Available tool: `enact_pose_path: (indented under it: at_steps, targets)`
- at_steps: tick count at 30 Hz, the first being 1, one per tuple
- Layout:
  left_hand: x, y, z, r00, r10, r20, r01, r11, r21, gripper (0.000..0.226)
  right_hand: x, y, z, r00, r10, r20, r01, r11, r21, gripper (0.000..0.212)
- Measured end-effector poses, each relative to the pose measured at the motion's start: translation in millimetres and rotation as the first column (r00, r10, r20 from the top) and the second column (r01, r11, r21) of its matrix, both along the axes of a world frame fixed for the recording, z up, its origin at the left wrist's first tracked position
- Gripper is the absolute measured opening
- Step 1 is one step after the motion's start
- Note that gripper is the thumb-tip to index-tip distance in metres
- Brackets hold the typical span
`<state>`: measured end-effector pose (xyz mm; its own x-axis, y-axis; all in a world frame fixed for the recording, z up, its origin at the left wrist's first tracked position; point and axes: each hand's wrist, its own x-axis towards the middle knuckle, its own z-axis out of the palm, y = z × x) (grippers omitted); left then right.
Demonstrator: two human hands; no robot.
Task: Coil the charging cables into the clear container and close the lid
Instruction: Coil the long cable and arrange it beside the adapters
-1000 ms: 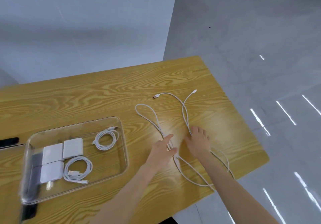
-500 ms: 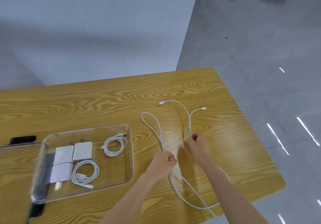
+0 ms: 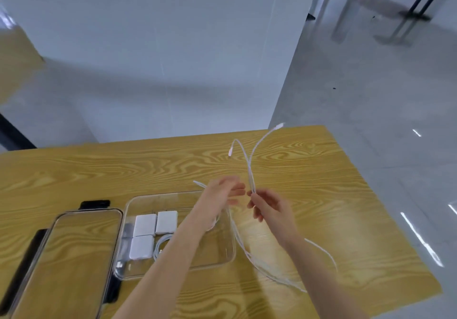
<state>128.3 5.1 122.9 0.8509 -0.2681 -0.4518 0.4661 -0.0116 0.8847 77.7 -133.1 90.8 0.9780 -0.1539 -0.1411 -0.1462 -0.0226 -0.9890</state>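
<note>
The table [image 3: 99, 170] is honey-yellow wood with bold, swirling darker grain. The long cable [image 3: 251, 175] is white, as are the three square chargers [image 3: 155, 229] and the coiled cable [image 3: 162, 244] in the clear container [image 3: 231, 252]. The lid [image 3: 74, 257] is clear with a dark rim; the wall [image 3: 160, 46] and floor [image 3: 371, 96] are pale grey.

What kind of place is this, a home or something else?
Probably an office or a studio, not a home: a plain wooden table stands by a bare white wall on a glossy grey floor, with metal-legged furniture far behind.
</note>
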Motion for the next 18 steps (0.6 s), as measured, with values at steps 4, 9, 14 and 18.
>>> enact_pose_path:
  at_steps: [4, 9, 14, 18]
  targets:
    - [-6, 32, 20, 0.991, 0.087, 0.099, -0.074, 0.989, -0.129, 0.016, -10, 28, 9, 0.993, 0.122, -0.007, -0.122, 0.986, -0.118, 0.016]
    - [-18, 67, 27, 0.974, 0.152, 0.168, -0.118, 0.973, -0.198, 0.021, -19, 63, 16, 0.984, 0.173, -0.048, -0.179, 0.963, -0.203, 0.017]
    - [-27, 100, 24, 0.974, 0.198, 0.110, -0.165, 0.954, -0.250, 0.024, -22, 90, 18, 0.990, 0.129, -0.063, -0.142, 0.951, -0.276, 0.017]
    - [-33, 127, 19, 0.970, 0.170, 0.173, -0.116, 0.952, -0.285, 0.023, -21, 111, 21, 0.994, 0.084, -0.066, -0.101, 0.932, -0.347, 0.011]
